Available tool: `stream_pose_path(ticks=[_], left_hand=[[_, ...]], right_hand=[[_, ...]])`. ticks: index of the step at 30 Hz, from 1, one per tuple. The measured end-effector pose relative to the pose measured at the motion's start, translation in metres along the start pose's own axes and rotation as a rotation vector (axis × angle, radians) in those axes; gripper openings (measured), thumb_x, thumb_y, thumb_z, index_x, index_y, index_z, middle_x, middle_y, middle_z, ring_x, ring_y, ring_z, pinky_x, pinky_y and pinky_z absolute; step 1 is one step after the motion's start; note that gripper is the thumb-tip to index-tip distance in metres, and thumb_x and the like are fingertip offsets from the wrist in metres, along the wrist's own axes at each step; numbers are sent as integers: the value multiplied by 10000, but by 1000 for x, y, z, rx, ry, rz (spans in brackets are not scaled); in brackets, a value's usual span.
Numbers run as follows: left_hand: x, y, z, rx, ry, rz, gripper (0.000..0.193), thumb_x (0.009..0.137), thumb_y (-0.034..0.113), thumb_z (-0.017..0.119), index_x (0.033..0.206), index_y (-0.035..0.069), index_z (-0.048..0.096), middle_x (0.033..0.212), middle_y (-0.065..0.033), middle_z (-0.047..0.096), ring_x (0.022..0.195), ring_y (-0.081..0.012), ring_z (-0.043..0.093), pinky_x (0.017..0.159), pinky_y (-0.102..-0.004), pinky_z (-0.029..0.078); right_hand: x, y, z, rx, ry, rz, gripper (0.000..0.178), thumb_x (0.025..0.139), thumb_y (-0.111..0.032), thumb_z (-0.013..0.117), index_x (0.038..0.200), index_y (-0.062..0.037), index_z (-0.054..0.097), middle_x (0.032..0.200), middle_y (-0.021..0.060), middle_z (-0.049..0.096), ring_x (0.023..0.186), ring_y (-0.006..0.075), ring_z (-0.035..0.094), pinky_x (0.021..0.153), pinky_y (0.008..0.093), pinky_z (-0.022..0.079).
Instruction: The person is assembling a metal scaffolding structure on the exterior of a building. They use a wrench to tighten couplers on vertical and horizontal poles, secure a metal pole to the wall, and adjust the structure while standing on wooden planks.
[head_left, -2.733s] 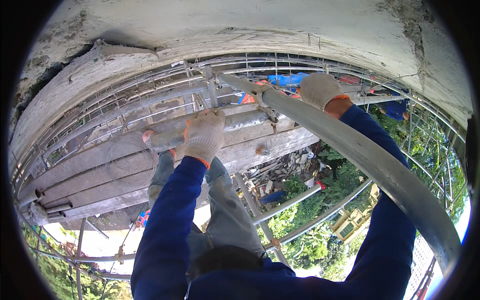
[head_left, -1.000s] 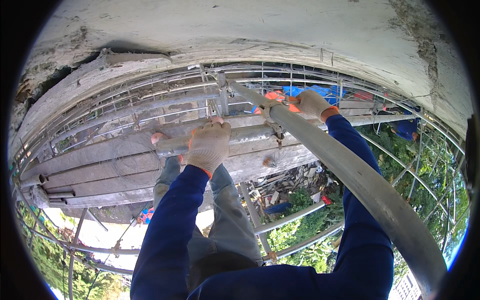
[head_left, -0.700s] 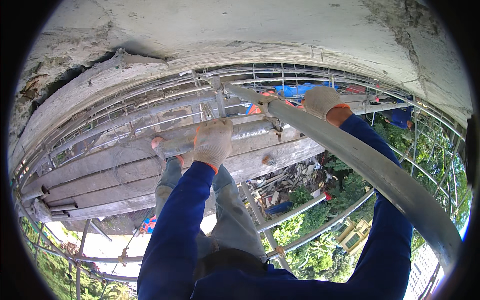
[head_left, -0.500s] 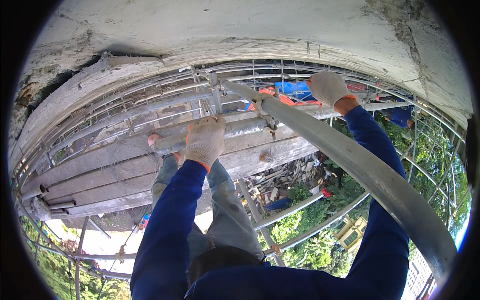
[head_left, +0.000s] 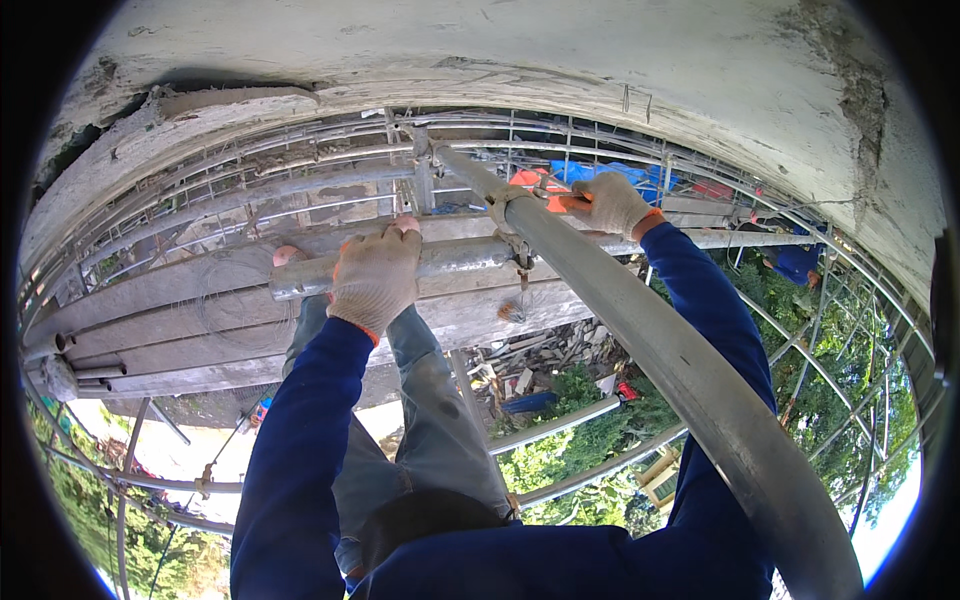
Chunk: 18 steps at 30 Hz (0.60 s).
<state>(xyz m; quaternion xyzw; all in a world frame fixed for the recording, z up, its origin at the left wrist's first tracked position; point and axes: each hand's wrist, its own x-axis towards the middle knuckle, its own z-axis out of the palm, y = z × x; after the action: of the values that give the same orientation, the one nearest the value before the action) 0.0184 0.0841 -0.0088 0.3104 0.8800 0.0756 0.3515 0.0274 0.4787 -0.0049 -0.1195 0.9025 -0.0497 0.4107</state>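
Observation:
My left hand (head_left: 378, 275), in a white knitted glove, is closed around a level grey scaffold pipe (head_left: 455, 258) near its left end. A clamp (head_left: 508, 212) sits where this pipe meets a thick slanting pipe (head_left: 640, 318), which runs down to the lower right; a bolt part (head_left: 522, 262) hangs under it. My right hand (head_left: 612, 205), gloved too, is beyond the slanting pipe, right of the clamp. Its fingers are curled together near a small metal piece (head_left: 543, 187); whether they grip it cannot be made out.
Grey planks (head_left: 190, 325) form the walkway under the level pipe, with a loose wire coil (head_left: 235, 310) on them. A cracked concrete wall (head_left: 480, 60) curves overhead. Rubble (head_left: 525, 370) and trees lie far below through gaps. Another person in blue (head_left: 797, 262) is at the far right.
My right hand has moved left and slightly down, closer to the clamp. My left hand stays on the level pipe. The whole view has shifted a little.

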Motion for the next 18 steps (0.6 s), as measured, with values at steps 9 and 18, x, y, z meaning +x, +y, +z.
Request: stream_pose_path(ticks=[9,18], left_hand=[[0,1,-1,16,-45,-11,477,758,272,785,1183,102,648,1063,-89,718,1042,-279,699,912,-416,541],[-1,-6,9,-1,112,92,403,771,235,750,1142,107,660,1005,-87,726,984,-276,706,860,-424,550]], right_hand=[[-3,-6,-12,33,-147,129,450,958,-500,543,921,-116,776,828,158,723,774,378,695,710,489,547],[-5,-51,-43,25,-242,413,534,984,-485,488,893,-40,768,861,234,725,820,405,714,756,506,556]])
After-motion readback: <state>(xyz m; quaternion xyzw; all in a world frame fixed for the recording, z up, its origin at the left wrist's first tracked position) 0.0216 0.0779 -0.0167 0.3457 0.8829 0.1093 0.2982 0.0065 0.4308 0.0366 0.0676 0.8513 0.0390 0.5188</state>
